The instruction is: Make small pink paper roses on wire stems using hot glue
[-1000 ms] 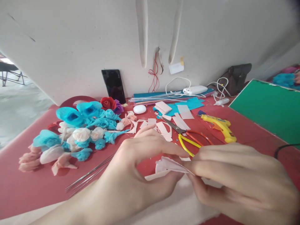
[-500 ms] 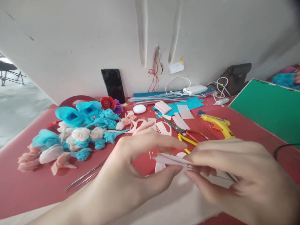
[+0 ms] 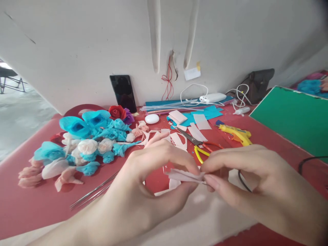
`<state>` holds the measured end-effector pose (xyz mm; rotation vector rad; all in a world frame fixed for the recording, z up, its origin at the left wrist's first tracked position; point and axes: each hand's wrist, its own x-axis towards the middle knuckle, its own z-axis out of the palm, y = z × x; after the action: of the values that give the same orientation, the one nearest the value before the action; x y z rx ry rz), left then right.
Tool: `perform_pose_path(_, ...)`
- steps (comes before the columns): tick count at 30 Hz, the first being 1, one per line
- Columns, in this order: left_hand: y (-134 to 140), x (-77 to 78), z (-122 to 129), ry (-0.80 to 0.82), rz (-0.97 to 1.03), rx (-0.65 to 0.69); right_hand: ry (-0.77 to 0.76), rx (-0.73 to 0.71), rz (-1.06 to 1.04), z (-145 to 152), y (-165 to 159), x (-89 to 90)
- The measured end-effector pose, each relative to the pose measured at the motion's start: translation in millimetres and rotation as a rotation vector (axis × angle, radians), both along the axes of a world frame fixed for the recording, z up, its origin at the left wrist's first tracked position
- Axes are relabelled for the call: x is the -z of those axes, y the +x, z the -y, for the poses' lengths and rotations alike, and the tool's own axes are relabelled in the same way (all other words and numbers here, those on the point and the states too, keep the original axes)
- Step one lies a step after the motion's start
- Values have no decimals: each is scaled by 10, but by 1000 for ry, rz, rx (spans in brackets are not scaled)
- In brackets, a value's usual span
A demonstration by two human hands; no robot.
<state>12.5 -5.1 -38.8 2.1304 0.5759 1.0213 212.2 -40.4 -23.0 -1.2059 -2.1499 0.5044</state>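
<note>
Above a red counter point(image 3: 38, 205), the left hand point(image 3: 140, 184) and right hand point(image 3: 261, 184) pinch a pale paper point(image 3: 182, 175) between their fingers point(image 3: 186, 188). Beyond lie scissors point(image 3: 194, 139) and a yellow glue gun point(image 3: 237, 134); flowers point(image 3: 87, 146) cluster at left.

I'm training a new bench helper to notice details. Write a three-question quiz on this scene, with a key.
1. True or false: the left hand and the right hand both touch the pale paper piece.

2. Which of these stands propped upright?
A) the scissors
B) the black phone
C) the thin metal rods

3. Fill in the color: the body of the glue gun is mainly ____.

Key: 1. True. 2. B. 3. Yellow.
</note>
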Motion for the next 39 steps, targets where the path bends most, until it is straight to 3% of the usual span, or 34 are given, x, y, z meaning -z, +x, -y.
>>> perform_pose_path(6,-18,-51,-25,121,-34,83,-130,-31,-28,9,-44,11)
perform_pose_path(11,-34,-55,-28,183,-87,75,-4,80,5,15,-121,9)
perform_pose_path(17,-15,-33,-6,146,-70,-11,22,87,2,12,-116,21)
perform_pose_path(22,-19,-47,-10,156,-64,-7,-118,22,-92,20,-23,30)
perform_pose_path(28,-58,-69,-32,261,-121,51,-430,-65,-213,40,7,78)
perform_pose_path(34,-60,-106,-25,381,-144,71,-541,-34,-275,32,0,88)
perform_pose_path(36,-51,-90,13,386,-114,24,-561,-36,-268,24,5,74)
perform_pose_path(38,-52,-71,46,363,-81,-104,-556,-30,-261,32,17,77)
perform_pose_path(39,-58,-66,54,390,-66,-88,-550,-31,-257,43,26,86)
